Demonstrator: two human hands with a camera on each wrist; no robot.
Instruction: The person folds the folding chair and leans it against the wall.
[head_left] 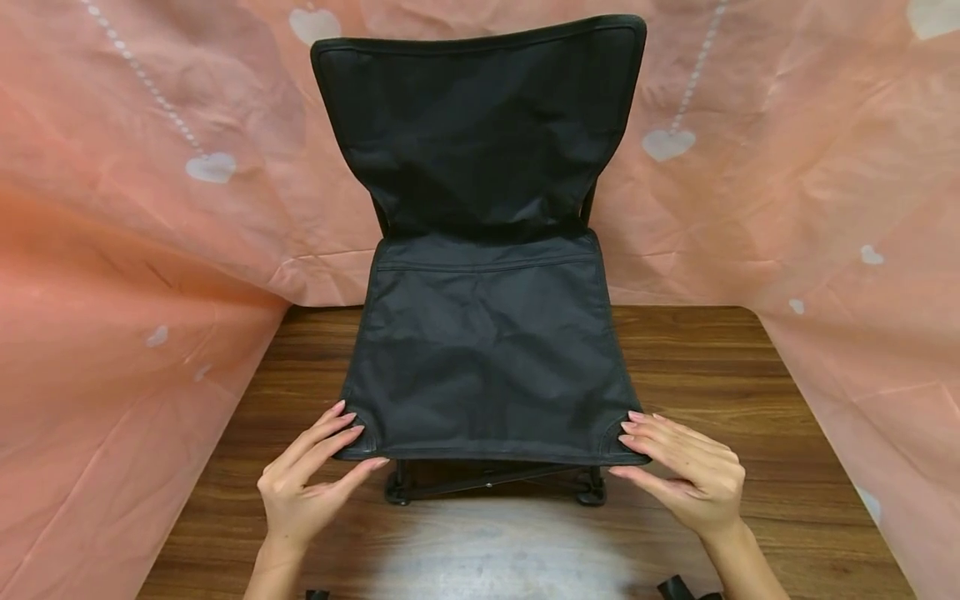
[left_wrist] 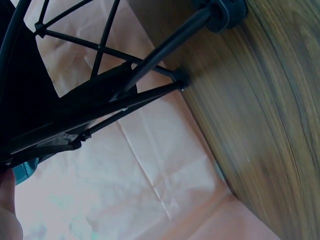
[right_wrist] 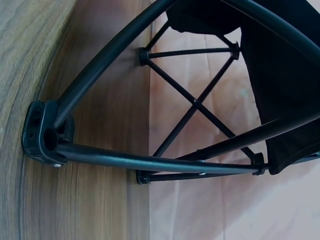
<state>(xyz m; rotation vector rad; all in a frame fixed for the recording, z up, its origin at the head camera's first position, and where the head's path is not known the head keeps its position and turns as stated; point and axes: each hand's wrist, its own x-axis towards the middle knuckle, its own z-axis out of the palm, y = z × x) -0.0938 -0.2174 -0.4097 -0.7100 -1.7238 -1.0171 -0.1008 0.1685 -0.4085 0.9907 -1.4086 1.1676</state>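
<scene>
A black folding chair (head_left: 487, 358) stands unfolded, its fabric backrest (head_left: 487, 125) upright at the far side. My left hand (head_left: 303, 479) pinches the seat's front left corner, fingers on top and thumb at the underside. At the front right corner my right hand (head_left: 690, 471) grips the fabric the same way. Under the seat, crossed black tubes (right_wrist: 195, 103) and a plastic foot (right_wrist: 47, 132) show in the right wrist view, where the hand itself is out of sight. The left wrist view catches part of the left thumb (left_wrist: 7, 200) below the chair frame (left_wrist: 145, 65).
The chair stands on a brown wood-grain surface (head_left: 697, 358). Pink cloth with white hearts (head_left: 847, 208) hangs behind it and along both sides. Small black objects (head_left: 677, 587) poke in at the bottom edge of the head view.
</scene>
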